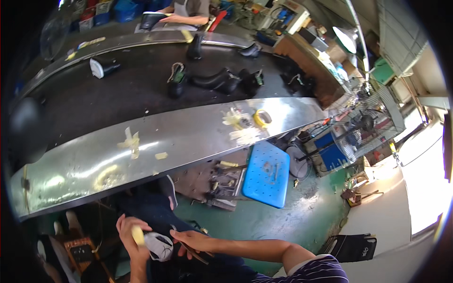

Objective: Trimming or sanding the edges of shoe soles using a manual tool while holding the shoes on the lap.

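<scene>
I see my left hand [133, 239] grasping a white shoe piece [159, 246] below the steel table [188, 137], with my right hand [192, 240] closed on a thin dark tool [198, 255] touching it. Risk, in my judgement: the tool may slip toward the left fingers.

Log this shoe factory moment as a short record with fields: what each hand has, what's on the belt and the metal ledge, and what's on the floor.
left hand: grips a yellow-handled tool against a white and black shoe part
right hand: steadies the same part, a thin dark strip under the fingers
conveyor belt: several black boots, spaced apart
metal ledge: yellow tape roll, pale scraps
floor: blue plastic stool, fan at right
other person: at the far side of the belt, handling a shoe
</scene>
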The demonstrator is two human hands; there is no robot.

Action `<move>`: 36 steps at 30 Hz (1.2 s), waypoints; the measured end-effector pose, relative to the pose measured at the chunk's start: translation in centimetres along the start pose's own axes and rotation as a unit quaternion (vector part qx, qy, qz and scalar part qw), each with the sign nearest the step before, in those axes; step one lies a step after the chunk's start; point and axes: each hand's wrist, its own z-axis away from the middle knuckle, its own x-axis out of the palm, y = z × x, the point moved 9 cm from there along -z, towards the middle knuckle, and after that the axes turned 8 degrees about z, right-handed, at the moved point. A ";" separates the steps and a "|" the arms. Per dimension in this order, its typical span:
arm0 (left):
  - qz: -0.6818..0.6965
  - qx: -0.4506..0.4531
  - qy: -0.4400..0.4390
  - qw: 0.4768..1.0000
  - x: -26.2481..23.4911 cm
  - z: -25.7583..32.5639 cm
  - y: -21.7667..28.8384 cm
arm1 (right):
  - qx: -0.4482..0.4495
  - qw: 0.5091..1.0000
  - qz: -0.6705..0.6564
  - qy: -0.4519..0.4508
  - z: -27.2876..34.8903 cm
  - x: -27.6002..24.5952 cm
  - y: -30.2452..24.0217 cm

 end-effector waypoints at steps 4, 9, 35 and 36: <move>-0.061 0.269 -0.077 0.958 2.7 2.2 11.3 | -0.021 0.984 -0.143 -0.101 -1.7 -0.4 -1.2; -0.043 0.140 0.049 0.988 -1.1 2.2 12.2 | -0.191 0.967 0.040 0.164 -1.3 -3.6 -6.2; 0.383 -0.352 0.120 0.845 4.2 11.8 -7.6 | -0.281 0.831 0.474 0.075 1.6 1.5 -9.1; 0.363 -0.345 0.118 0.857 4.2 12.1 -7.7 | -0.279 0.831 0.475 0.075 1.8 1.7 -9.6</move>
